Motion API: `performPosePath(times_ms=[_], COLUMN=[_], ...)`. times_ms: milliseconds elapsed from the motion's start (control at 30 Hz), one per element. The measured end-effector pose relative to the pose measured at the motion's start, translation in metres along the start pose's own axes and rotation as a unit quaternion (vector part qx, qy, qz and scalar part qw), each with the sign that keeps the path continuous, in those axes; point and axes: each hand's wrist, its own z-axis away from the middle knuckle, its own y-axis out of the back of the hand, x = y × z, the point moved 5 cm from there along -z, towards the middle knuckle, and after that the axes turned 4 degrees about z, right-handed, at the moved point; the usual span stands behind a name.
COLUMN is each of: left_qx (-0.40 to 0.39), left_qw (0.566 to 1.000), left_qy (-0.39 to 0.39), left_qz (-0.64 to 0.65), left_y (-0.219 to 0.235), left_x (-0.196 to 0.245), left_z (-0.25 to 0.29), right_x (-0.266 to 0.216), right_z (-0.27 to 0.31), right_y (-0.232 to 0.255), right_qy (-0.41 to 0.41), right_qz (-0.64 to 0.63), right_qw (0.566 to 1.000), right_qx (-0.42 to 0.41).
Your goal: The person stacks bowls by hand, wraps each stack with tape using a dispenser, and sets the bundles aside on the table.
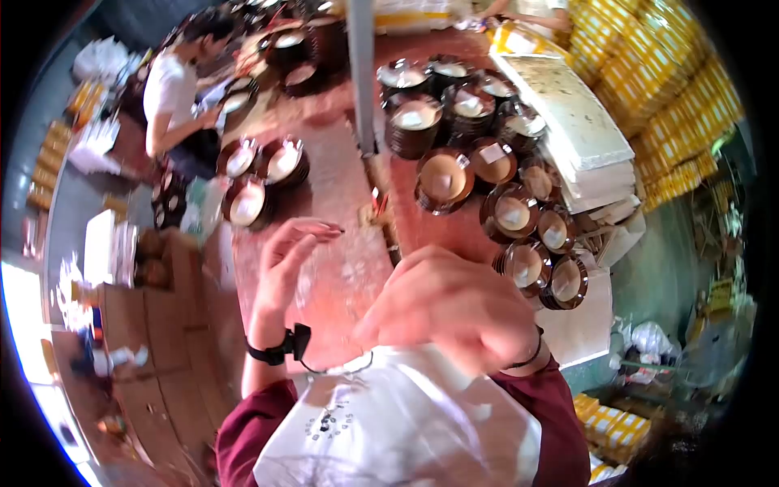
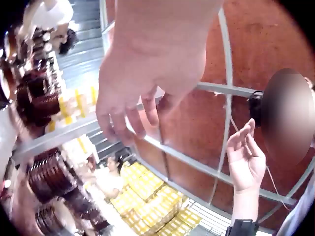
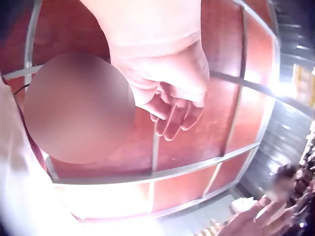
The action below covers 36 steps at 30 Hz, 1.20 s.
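My left hand [image 1: 286, 264] is raised over the near part of the red table [image 1: 324, 178], its fingers loosely bent with nothing between them. Closer to the head camera is my right hand [image 1: 454, 304], blurred and in front of the white apron [image 1: 398, 414]. In the right wrist view the fingers of that hand [image 3: 170, 88] hang loosely curled and hold nothing. The left wrist view shows the left hand [image 2: 152, 69] from behind with bent fingers. Stacks of brown glossy bowls [image 1: 527, 264] stand just beyond the right hand, pale inside, some with white slips.
A grey post [image 1: 362, 81] rises at the table's middle, beside a gap between tabletops. More bowls [image 1: 247, 203] stand at the left. White foam sheets [image 1: 568, 114] lie along the right edge, near yellow-and-white cartons [image 1: 682, 97]. Another person [image 1: 174, 97] works at the far left.
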Motion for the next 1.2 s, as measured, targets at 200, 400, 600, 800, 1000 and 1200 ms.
performPosePath(times_ms=[200, 400, 600, 800, 1000, 1200], left_qx=[0.064, 0.145, 0.202, 0.372, 0.413, 0.348], left_qw=[0.989, 0.98, 0.969, 0.901, 0.902, 0.896], left_qy=[-0.134, 0.009, 0.129, 0.215, 0.084, 0.208], left_qz=[-0.017, -0.134, -0.056, 0.061, 0.092, 0.182], left_y=[0.015, 0.051, 0.152, 0.259, 0.396, 0.485], left_x=[0.086, 0.07, -0.033, -0.164, -0.242, -0.277], left_z=[0.107, 0.196, 0.264, 0.294, 0.128, -0.023], right_x=[-0.041, -0.057, 0.133, 0.306, 0.468, 0.519], right_z=[-0.014, -0.032, 0.059, 0.22, 0.152, 0.05], right_y=[-0.07, -0.124, -0.212, -0.269, -0.279, -0.281], right_qy=[0.069, 0.033, -0.399, -0.659, -0.472, -0.571], right_qz=[-0.112, -0.113, -0.09, -0.147, -0.025, -0.099], right_qw=[0.991, 0.993, 0.911, 0.737, 0.854, 0.76], right_qx=[-0.019, -0.008, -0.045, 0.025, 0.217, 0.293])
